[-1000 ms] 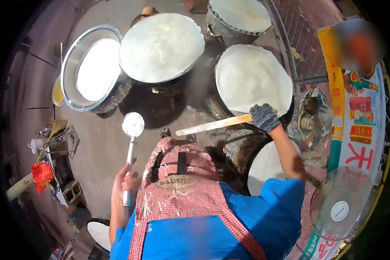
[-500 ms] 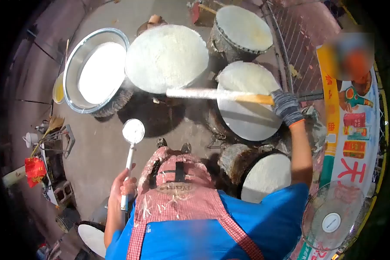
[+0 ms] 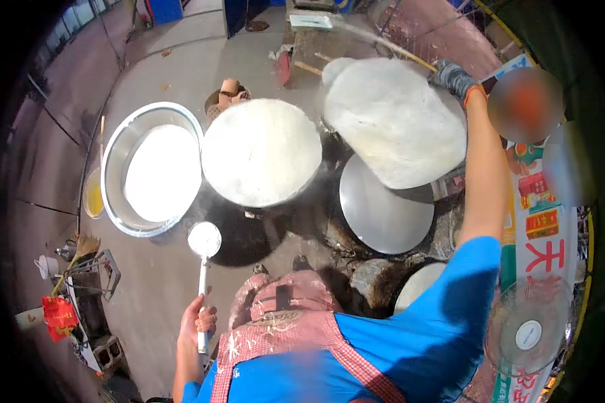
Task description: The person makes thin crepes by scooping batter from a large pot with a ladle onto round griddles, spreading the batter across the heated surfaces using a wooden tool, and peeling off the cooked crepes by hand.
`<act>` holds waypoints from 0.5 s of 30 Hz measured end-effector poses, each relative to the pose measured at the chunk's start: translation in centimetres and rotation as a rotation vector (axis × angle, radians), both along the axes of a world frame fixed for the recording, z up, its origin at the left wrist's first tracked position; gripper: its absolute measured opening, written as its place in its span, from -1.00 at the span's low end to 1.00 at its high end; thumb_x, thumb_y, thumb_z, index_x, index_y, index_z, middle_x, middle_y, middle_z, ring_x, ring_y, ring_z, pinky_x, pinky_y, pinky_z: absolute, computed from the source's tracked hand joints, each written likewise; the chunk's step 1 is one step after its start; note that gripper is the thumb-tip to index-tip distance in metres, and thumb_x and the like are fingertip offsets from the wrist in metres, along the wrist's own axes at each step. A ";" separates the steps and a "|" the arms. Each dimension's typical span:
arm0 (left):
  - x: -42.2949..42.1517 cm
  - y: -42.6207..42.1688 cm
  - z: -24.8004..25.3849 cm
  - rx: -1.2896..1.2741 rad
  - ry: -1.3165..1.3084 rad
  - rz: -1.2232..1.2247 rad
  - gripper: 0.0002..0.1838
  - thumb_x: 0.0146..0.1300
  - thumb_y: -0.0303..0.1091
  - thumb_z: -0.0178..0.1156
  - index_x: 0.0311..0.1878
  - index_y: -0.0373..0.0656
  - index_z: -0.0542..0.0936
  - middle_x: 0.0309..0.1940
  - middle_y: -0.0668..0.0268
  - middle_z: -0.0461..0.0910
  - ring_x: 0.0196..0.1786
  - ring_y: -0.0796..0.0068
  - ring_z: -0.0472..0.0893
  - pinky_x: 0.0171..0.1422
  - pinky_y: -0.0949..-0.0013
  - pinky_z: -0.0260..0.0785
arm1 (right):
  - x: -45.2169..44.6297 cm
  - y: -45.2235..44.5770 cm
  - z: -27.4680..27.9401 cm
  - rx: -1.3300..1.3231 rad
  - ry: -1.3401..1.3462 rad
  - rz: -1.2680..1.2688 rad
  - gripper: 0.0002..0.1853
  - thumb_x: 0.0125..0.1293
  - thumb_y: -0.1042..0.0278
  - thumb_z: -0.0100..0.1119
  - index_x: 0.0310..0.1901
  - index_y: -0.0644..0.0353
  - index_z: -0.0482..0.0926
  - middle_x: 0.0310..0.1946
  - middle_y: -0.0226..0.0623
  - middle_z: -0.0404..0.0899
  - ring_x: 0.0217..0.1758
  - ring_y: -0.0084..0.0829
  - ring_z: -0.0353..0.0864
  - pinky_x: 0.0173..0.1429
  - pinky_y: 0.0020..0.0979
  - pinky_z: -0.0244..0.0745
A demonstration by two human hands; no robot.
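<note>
My left hand [image 3: 204,318] is closed around the white handle of a ladle [image 3: 204,240], whose round bowl holds white batter. A striped grey glove covers my right hand [image 3: 454,80], which grips the yellow end of a long stick [image 3: 403,52] pointing up and left. Just below the stick, a large pale pancake sheet [image 3: 396,121] covers the far right griddle and reaches over the nearer one; whether it hangs or lies there I cannot tell. Bare metal shows on that nearer griddle [image 3: 383,215]. Another pale round sheet [image 3: 262,153] covers the middle griddle.
At the left stands a metal basin [image 3: 113,195] of white batter [image 3: 163,173], beside a small bowl of yellow liquid [image 3: 95,195]. A further pale round [image 3: 420,285] is partly hidden by my right arm. A wire-guarded fan [image 3: 530,329] and a printed banner [image 3: 544,258] are at the right.
My right hand and the stick have swung up and away. The pale sheet from the near right griddle is now off it, over the far one. The view has tilted up; the ladle stays held.
</note>
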State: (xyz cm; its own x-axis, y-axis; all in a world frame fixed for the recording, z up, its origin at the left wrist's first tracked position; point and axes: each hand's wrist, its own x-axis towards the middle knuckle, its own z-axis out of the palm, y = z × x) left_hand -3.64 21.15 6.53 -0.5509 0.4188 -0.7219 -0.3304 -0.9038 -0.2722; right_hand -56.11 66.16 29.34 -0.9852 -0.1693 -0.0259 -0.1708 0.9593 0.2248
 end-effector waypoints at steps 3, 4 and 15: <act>-0.4 0.1 0.1 0.039 0.044 0.074 -0.69 0.29 -0.12 -0.20 0.08 0.22 0.34 -0.75 0.42 0.10 -0.82 0.72 0.05 -0.83 0.64 -0.04 | -7.1 4.6 0.1 0.134 -0.027 0.074 -0.69 -0.06 0.22 0.20 -0.31 0.26 0.54 -0.46 -0.06 0.55 -0.46 -0.19 0.52 -0.31 -0.27 0.42; -0.6 0.6 0.0 0.064 0.076 0.105 -0.68 0.29 -0.12 -0.20 0.09 0.21 0.34 -0.75 0.41 0.10 -0.81 0.71 0.08 -0.82 0.63 -0.02 | -8.7 6.7 -1.5 -0.368 -0.109 -0.008 -0.70 -0.06 0.24 0.21 -0.33 0.28 0.54 -0.48 -0.09 0.56 -0.48 -0.21 0.52 -0.34 -0.26 0.42; -4.6 8.0 2.6 0.124 0.046 0.471 -0.61 0.29 -0.12 -0.20 0.17 0.09 0.28 -0.69 0.37 0.15 -0.75 0.65 0.11 -0.73 0.57 0.04 | -22.1 17.2 -30.1 -1.768 -0.097 -0.522 -0.75 -0.05 0.22 0.25 -0.41 0.21 0.52 -0.63 -0.26 0.49 -0.65 -0.29 0.41 -0.53 -0.21 0.32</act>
State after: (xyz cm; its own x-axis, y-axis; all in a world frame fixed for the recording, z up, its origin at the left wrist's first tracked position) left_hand -8.21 29.18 9.15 -0.7312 0.1978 -0.6529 0.0923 -0.9195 -0.3820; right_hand -78.23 83.39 -0.79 -0.9462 0.2257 -0.2318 0.2356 -0.0103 -0.9718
